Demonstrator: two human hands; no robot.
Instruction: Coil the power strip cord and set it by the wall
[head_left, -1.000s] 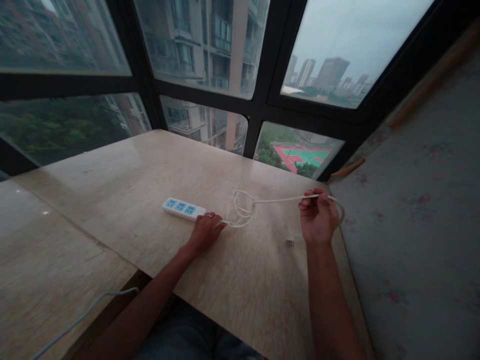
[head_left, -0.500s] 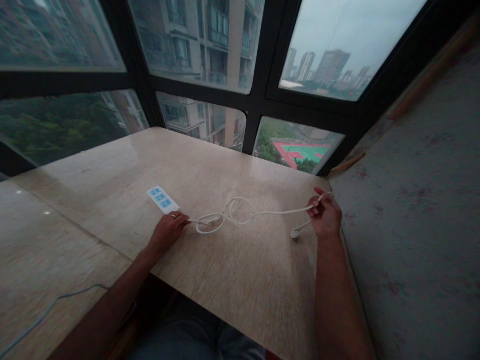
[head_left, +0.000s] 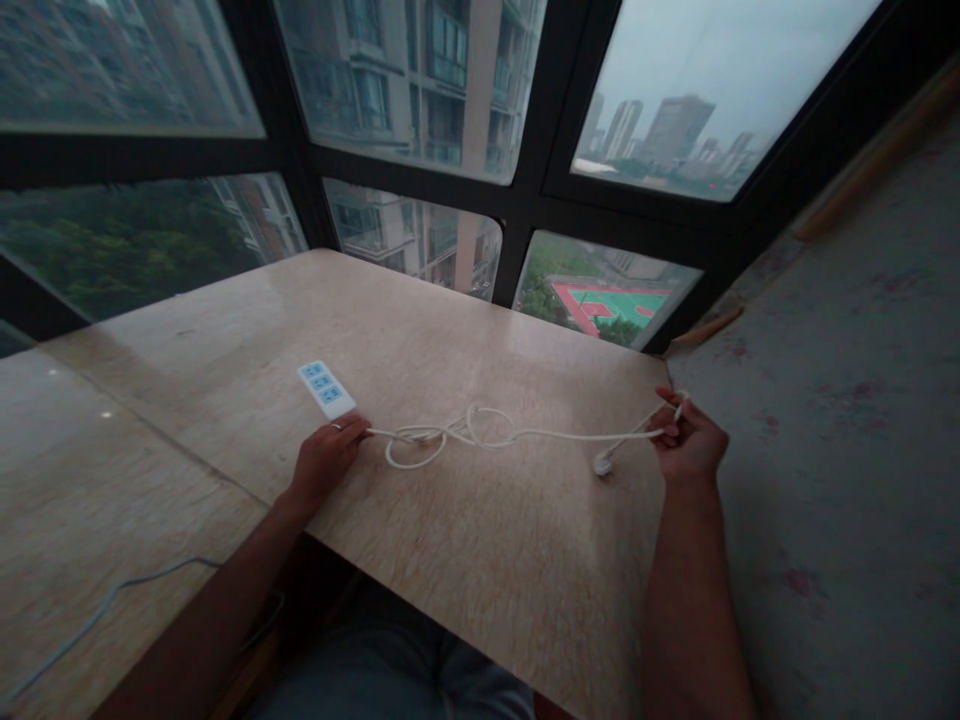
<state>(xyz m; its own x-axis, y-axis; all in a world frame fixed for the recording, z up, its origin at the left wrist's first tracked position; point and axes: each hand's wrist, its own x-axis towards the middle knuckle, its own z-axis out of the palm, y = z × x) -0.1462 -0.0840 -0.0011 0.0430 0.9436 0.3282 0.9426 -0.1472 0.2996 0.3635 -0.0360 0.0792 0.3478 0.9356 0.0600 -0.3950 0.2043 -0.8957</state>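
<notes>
1 cord (head_left: 577, 436), left fingers (head_left: 352, 427) to right fingers (head_left: 667, 421), latter near countertop (head_left: 480, 560) edge.

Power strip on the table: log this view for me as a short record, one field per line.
Power strip: white with three blue socket sections, lying on the tabletop
Left hand: at the strip's near end, where the cord emerges; exact grip hidden
Right hand: pinching the white cord near the wall
Cord: loosely looped between the hands, straighter toward the right hand
Plug: white, left of the right hand; contact with the tabletop unclear
Other cable: thin, bluish-grey, at lower left
</notes>
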